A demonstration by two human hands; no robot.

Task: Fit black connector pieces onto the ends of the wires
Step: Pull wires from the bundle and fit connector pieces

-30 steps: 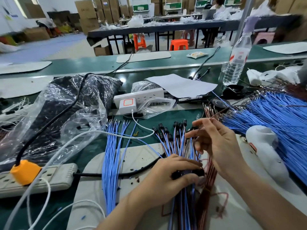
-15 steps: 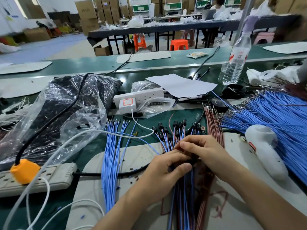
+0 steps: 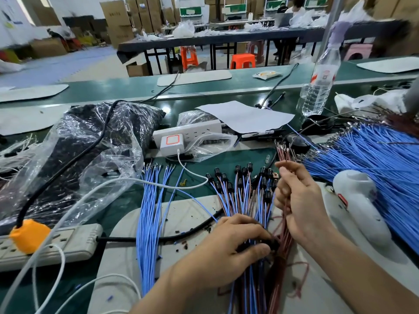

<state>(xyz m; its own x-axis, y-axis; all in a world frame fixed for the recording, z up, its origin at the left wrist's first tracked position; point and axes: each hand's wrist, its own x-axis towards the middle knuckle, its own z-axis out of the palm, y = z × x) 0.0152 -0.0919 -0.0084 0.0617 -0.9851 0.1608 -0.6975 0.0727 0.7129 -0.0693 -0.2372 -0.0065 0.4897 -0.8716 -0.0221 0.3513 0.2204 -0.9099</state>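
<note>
Connectors (image 3: 243, 172) cap one fan of wires mid-bench; left hand (image 3: 235, 245) clamps that bundle; right hand (image 3: 301, 200) pinches a brown wire (image 3: 286, 156); bare blue wires (image 3: 149, 211) unfitted, plenty left.

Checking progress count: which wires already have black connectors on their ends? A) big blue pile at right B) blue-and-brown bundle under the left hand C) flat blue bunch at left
B: black connectors cap the bundle gripped by the left hand; the left blue bunch and right blue pile show bare metal tips.

Single head-worn view, facing forward and down, close over green workbench (image 3: 204, 159), hall beyond
</note>
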